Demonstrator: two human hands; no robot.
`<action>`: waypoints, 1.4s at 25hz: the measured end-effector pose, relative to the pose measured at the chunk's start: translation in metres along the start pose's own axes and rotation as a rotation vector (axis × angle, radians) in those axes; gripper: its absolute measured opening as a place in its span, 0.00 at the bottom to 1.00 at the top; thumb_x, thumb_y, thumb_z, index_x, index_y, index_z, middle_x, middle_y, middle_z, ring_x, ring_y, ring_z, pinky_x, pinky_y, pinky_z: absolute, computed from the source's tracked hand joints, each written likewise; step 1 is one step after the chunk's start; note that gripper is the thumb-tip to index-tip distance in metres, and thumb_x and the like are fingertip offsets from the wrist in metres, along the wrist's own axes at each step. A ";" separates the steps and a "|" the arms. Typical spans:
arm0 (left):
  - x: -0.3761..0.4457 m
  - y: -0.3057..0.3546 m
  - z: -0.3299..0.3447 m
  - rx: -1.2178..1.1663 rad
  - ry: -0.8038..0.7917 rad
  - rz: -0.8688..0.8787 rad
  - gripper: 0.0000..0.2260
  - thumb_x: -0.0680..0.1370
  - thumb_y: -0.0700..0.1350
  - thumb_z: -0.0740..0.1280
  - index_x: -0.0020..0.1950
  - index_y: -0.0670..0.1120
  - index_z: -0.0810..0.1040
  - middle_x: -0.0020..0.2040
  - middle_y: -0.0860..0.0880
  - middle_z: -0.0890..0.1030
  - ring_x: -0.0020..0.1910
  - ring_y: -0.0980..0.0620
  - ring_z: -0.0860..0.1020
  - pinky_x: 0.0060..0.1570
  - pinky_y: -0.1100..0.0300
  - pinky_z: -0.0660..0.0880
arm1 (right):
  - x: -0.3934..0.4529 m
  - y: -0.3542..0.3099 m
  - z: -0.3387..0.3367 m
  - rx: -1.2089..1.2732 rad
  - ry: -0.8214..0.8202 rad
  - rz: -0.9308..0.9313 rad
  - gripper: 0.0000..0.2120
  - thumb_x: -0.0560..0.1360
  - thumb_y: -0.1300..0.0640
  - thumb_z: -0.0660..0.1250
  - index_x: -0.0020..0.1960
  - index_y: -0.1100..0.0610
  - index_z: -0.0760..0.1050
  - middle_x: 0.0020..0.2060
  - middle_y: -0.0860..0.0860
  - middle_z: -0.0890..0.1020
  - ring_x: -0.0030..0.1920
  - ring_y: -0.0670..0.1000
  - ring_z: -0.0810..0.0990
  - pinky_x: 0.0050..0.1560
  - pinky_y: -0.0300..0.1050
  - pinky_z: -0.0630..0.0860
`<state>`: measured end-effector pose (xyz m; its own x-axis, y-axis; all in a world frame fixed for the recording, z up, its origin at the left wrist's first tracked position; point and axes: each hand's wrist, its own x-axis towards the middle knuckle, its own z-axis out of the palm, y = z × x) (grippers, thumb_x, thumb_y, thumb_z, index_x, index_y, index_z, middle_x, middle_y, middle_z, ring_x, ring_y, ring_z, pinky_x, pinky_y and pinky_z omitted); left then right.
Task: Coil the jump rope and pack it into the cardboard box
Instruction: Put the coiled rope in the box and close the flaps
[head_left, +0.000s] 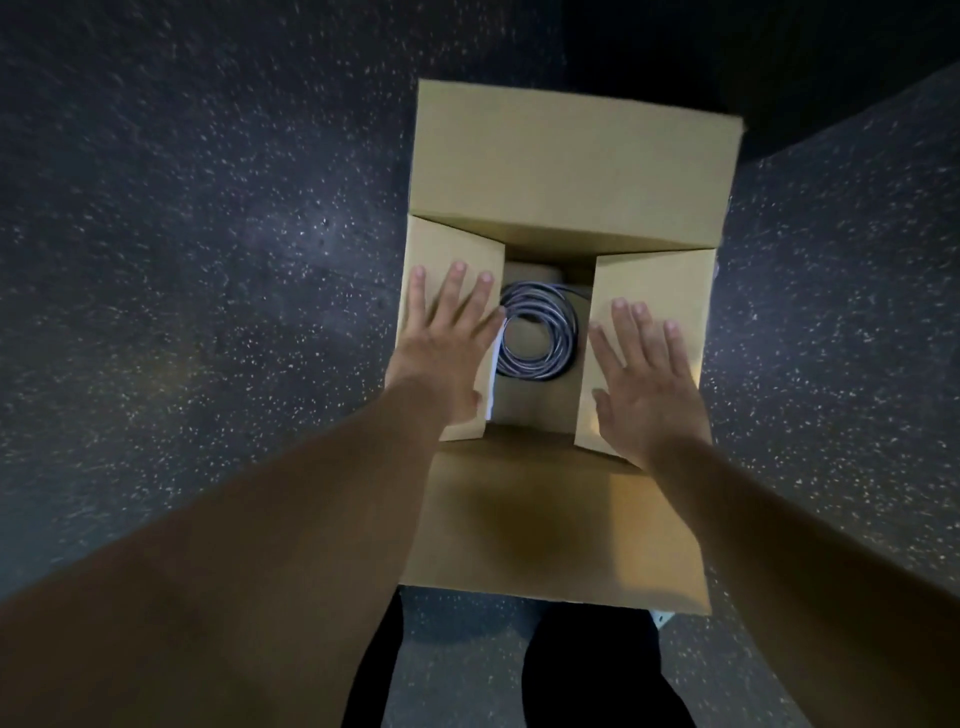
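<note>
The coiled jump rope (537, 332) is lying flat on the bottom of the cardboard box (571, 171), which is standing on a dark speckled floor (208, 208). The left hand (447, 343) is pressing palm-down on the left side flap (447, 244), its fingers (480, 296) spread wide and holding nothing. The right hand (644, 379) is lying likewise on the right side flap (665, 280), fingers splayed. The coil is sitting below and between the two hands, touching neither; the far and near flaps are standing open.

arms bare, no sleeves | trousers (597, 670) black | shoe (662, 618) white
</note>
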<state>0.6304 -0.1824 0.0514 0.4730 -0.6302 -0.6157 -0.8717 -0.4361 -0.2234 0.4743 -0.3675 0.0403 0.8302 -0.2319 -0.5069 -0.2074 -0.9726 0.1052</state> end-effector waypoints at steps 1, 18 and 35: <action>0.003 0.003 0.002 0.060 -0.040 -0.031 0.46 0.76 0.67 0.61 0.83 0.50 0.39 0.82 0.40 0.32 0.79 0.32 0.32 0.72 0.26 0.38 | -0.001 0.005 0.006 -0.101 -0.031 -0.013 0.36 0.83 0.45 0.52 0.83 0.58 0.42 0.82 0.62 0.40 0.82 0.62 0.40 0.81 0.60 0.41; -0.057 -0.001 -0.078 -0.521 -0.150 0.202 0.60 0.65 0.81 0.60 0.82 0.51 0.33 0.81 0.43 0.31 0.79 0.40 0.29 0.77 0.37 0.36 | -0.025 0.002 -0.081 0.042 -0.008 -0.069 0.33 0.84 0.41 0.45 0.84 0.52 0.39 0.83 0.58 0.44 0.83 0.60 0.44 0.80 0.63 0.43; -0.100 0.023 -0.056 -0.354 0.115 0.673 0.45 0.73 0.63 0.63 0.83 0.49 0.48 0.84 0.45 0.48 0.82 0.46 0.41 0.79 0.42 0.39 | 0.140 0.022 -0.155 0.039 0.114 0.100 0.45 0.77 0.31 0.54 0.83 0.54 0.44 0.79 0.64 0.60 0.80 0.67 0.56 0.79 0.66 0.48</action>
<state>0.5703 -0.1655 0.1502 -0.1175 -0.8871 -0.4464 -0.8927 -0.1026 0.4388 0.6659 -0.4241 0.1044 0.8572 -0.3304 -0.3950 -0.3101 -0.9436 0.1163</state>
